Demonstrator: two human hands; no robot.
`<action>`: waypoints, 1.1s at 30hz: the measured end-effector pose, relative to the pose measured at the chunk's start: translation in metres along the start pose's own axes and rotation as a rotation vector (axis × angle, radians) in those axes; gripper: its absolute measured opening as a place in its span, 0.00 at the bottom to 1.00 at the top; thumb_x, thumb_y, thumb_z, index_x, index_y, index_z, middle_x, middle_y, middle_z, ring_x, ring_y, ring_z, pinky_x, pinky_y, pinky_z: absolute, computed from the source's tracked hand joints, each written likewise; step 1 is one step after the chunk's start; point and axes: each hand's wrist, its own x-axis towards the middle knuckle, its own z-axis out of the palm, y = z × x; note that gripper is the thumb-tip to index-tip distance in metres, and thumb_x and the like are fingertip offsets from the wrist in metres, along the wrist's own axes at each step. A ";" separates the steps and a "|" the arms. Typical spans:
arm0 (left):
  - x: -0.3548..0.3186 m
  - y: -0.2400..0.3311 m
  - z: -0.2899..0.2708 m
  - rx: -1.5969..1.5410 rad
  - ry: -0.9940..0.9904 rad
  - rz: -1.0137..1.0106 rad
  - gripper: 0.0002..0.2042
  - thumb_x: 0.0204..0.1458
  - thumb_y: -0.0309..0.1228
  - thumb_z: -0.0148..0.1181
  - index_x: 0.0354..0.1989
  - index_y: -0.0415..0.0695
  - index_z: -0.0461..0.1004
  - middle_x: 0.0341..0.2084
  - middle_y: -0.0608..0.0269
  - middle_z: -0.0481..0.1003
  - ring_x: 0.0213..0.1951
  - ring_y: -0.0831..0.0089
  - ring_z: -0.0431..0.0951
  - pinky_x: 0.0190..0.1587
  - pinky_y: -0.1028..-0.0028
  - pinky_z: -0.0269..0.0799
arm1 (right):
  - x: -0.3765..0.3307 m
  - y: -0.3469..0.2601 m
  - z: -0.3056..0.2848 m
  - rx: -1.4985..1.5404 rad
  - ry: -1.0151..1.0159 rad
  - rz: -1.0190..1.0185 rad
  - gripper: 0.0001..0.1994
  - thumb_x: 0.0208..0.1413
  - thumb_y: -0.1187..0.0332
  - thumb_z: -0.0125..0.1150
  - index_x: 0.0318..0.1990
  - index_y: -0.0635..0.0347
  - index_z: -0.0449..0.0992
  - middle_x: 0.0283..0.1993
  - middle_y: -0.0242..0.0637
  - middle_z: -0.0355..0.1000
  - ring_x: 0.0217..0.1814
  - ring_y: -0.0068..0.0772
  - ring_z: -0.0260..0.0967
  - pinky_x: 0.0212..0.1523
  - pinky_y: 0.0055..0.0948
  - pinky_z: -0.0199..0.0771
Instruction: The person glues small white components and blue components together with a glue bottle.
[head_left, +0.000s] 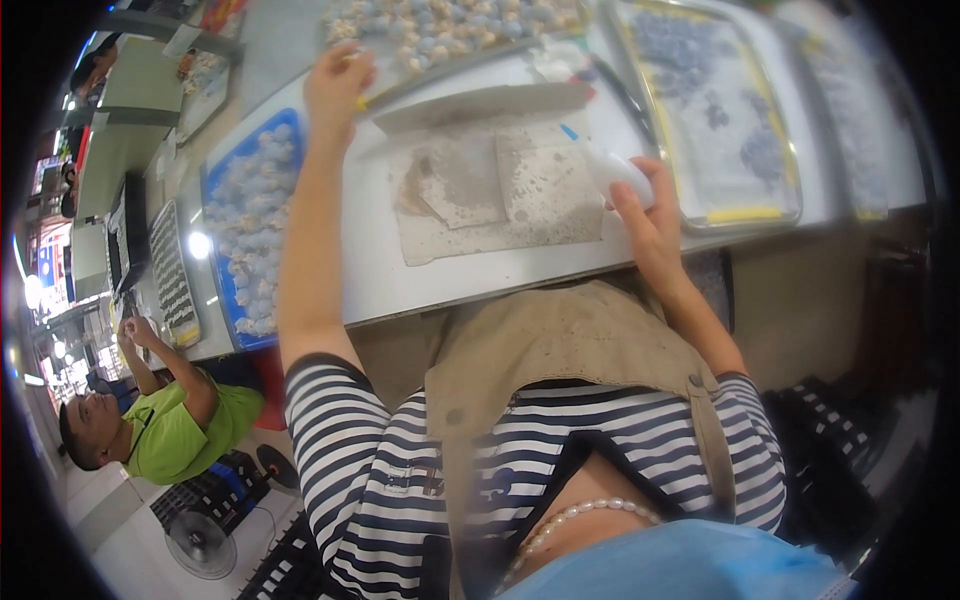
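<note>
In my right hand (648,205) is a white squeeze bottle (612,172) with a thin blue tip, tilted to the upper left above a stained cardboard sheet (555,215). My left hand (340,85) reaches to the near left corner of a tray of small round pale-blue and beige pieces (440,35). Its fingers are closed together; what sits between them is too small and blurred to make out. A raised cardboard strip (480,108) runs along the far side of the stained sheet.
Left of my forearm, a blue tray (213,190) holds many similar round pieces. A yellow-edged tray (690,120) with bluish pieces lies at the right. Farther left, a person in a green shirt (195,425) works with both hands, near a fan (200,543).
</note>
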 end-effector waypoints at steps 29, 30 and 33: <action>-0.234 0.028 0.068 -0.469 -0.345 -0.372 0.16 0.47 0.20 0.55 0.47 0.36 0.67 0.36 0.61 0.72 0.34 0.78 0.74 0.35 0.80 0.69 | -0.027 -0.051 -0.005 -0.373 -0.056 -0.539 0.15 0.39 0.67 0.68 0.30 0.65 0.69 0.24 0.36 0.69 0.23 0.25 0.68 0.24 0.20 0.67; -0.234 0.030 0.068 -0.459 -0.345 -0.367 0.16 0.47 0.20 0.55 0.47 0.36 0.67 0.36 0.62 0.72 0.34 0.78 0.73 0.35 0.81 0.68 | -0.027 -0.051 -0.005 -0.377 -0.055 -0.538 0.15 0.39 0.67 0.68 0.30 0.65 0.69 0.24 0.36 0.69 0.23 0.25 0.68 0.24 0.20 0.67; -0.235 0.034 0.068 -0.452 -0.348 -0.376 0.16 0.48 0.21 0.56 0.47 0.37 0.67 0.36 0.62 0.72 0.34 0.80 0.72 0.35 0.81 0.68 | -0.027 -0.051 -0.005 -0.437 -0.052 -0.584 0.16 0.39 0.65 0.68 0.29 0.66 0.69 0.23 0.37 0.69 0.22 0.27 0.68 0.22 0.21 0.68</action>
